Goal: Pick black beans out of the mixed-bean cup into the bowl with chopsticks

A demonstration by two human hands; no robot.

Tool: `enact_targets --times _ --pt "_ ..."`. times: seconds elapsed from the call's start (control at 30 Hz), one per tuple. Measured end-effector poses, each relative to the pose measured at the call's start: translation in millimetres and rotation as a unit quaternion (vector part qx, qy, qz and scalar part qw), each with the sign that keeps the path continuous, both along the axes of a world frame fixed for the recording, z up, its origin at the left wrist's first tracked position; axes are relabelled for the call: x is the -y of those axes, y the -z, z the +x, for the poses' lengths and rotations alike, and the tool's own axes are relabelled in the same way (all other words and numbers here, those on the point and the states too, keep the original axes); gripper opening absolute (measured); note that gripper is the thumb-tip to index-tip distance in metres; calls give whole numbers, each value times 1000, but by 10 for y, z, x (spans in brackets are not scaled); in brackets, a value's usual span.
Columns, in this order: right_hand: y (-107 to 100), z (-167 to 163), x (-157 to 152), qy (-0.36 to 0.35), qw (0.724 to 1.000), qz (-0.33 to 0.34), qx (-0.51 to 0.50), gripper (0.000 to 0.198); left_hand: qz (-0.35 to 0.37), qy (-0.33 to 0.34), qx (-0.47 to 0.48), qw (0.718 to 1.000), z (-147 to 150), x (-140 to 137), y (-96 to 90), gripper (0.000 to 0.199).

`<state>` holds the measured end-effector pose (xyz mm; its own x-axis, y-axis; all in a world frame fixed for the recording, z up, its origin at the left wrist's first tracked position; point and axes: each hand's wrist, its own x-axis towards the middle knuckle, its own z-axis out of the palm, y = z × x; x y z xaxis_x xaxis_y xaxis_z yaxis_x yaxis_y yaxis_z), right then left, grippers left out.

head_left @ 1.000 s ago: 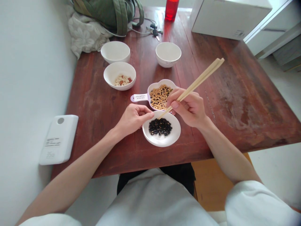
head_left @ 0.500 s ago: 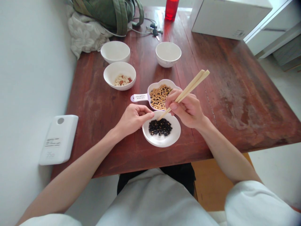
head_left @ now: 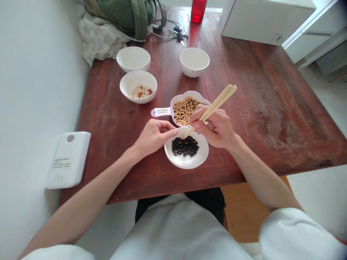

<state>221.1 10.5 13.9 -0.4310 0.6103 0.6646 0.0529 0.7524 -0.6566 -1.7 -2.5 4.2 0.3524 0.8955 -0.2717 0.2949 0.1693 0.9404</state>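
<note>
A white dish (head_left: 200, 159) near the table's front edge holds a heap of black beans (head_left: 185, 146). Its left rim is pinched by my left hand (head_left: 157, 136), thumb on top. In my right hand (head_left: 215, 126) is a pair of wooden chopsticks (head_left: 218, 103), slanting down to the left with their tips at the upper edge of the black beans. Just behind the dish lies a lilac flower-shaped scoop (head_left: 173, 96) with a labelled handle. Yellow soybeans (head_left: 183, 111) mixed with dark beans fill it, partly hidden by my right hand.
A white bowl (head_left: 124, 86) with peanut-like pieces, another white bowl (head_left: 131, 59) and a third bowl (head_left: 193, 63) stand farther back. At left is a white scale-like device (head_left: 69, 160). Keys (head_left: 179, 36), a green bag (head_left: 121, 18), a red cup (head_left: 197, 12) and a white box (head_left: 260, 21) line the back.
The upper ends of the chopsticks have dropped slightly and shifted left, with their tips still by the black beans. My left hand stays on the dish rim.
</note>
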Motion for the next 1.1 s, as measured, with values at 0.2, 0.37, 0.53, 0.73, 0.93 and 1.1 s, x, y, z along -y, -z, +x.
enact_targets --times 0.2,0.37,0.53,0.73,0.93,1.1 --pt "17 -14 16 -18 1000 -2 10 4 5 -1 -8 1000 6 2 -6 25" --pt "7 7 21 -19 999 -18 19 4 5 1 -5 1000 0 2 17 26" --pt "-32 37 35 -9 999 -26 36 3 10 1 -4 1000 -5 -6 30 26" --pt "-81 88 20 10 997 -27 73 7 5 2 -6 1000 4 -6 16 25" --pt "-132 147 10 27 998 -55 21 7 2 1 -7 1000 -2 -5 24 25" --pt "-104 169 12 34 994 -99 -30 12 2 2 -8 1000 -14 -4 25 27"
